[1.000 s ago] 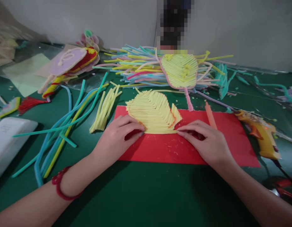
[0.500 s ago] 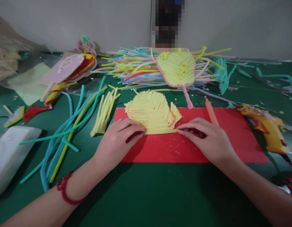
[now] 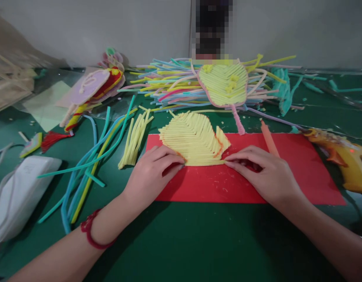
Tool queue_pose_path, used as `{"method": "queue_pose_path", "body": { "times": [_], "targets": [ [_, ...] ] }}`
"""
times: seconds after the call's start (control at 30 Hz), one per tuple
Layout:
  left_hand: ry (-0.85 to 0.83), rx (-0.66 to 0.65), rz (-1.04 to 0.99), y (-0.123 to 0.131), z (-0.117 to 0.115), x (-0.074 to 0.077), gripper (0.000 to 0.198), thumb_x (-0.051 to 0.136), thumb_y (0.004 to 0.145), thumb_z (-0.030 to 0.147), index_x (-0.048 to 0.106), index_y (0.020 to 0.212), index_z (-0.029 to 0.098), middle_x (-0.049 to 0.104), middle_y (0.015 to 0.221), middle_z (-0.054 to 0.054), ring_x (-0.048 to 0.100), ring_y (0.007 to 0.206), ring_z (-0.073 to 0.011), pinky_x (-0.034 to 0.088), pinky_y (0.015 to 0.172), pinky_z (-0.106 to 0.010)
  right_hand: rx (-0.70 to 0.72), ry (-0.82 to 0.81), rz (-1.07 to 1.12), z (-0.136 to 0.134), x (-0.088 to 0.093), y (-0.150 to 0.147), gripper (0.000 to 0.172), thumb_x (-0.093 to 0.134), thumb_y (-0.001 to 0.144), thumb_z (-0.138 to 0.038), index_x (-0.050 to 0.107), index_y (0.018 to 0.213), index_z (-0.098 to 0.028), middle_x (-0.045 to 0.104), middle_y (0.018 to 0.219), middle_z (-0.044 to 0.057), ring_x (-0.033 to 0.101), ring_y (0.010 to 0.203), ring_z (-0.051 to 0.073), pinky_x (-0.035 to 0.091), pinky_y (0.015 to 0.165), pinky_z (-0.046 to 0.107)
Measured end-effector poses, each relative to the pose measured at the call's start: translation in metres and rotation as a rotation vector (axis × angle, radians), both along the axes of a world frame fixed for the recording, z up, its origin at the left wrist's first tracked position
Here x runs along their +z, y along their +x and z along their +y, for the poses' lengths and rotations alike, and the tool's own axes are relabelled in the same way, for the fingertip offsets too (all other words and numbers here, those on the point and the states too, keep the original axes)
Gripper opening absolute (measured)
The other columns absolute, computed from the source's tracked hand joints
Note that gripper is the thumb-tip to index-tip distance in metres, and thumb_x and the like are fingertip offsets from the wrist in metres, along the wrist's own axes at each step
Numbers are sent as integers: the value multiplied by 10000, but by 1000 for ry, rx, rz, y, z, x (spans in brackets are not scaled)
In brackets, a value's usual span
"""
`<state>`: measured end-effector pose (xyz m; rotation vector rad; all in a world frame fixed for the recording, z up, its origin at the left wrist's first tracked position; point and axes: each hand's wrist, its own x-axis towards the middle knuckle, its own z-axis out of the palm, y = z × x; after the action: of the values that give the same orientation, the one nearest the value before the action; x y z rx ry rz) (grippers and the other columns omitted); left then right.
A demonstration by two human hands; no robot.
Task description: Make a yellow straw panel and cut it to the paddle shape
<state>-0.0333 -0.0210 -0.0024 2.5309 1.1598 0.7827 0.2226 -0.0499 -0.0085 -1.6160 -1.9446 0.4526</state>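
Note:
A leaf-like panel (image 3: pixel 192 137) of yellow pipe cleaners laid side by side rests on a red sheet (image 3: pixel 210 188). Orange lines show along its edges. A yellow pipe cleaner (image 3: pixel 206 163) runs straight along its near edge. My left hand (image 3: pixel 155 168) is closed, its thumb and fingertips pinching that strip's left end. At the right end, my right hand (image 3: pixel 263 168) pinches the same strip between thumb and finger. An orange pen-like stick (image 3: pixel 269 138) lies on the red sheet behind my right hand.
Short yellow pipe cleaners (image 3: pixel 134 139) lie left of the sheet, near longer blue and green ones (image 3: pixel 81 176). A finished yellow fan (image 3: pixel 223 86) leans on a colourful pile (image 3: pixel 169 86). A yellow glue gun (image 3: pixel 342 156) lies right, a white power strip (image 3: pixel 25 196) left.
The whole view has shifted slightly, so everything sits a little further right. Both hands keep their pinch at the panel's near edge, with hardly any movement against it.

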Motion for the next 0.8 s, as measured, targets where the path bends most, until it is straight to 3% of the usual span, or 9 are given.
{"method": "queue_pose_path", "body": {
  "times": [0.53, 0.8],
  "targets": [
    [-25, 26, 5, 0, -1, 2, 73, 582, 846, 162, 637, 885, 191, 654, 873, -16, 618, 817, -129, 503, 758, -259, -10, -25, 42, 0, 0, -1, 115, 610, 834, -325, 691, 817, -245, 695, 807, 9, 625, 676, 126, 486, 571, 240],
    [152, -28, 125, -6, -6, 2, 198, 529, 888, 205, 606, 1069, 188, 668, 1013, -67, 628, 921, -178, 504, 831, -329, -2, -8, 55, 0, 1, 0, 125, 584, 854, -311, 676, 817, -236, 695, 808, 21, 642, 719, 149, 496, 594, 259]
  ]
}}
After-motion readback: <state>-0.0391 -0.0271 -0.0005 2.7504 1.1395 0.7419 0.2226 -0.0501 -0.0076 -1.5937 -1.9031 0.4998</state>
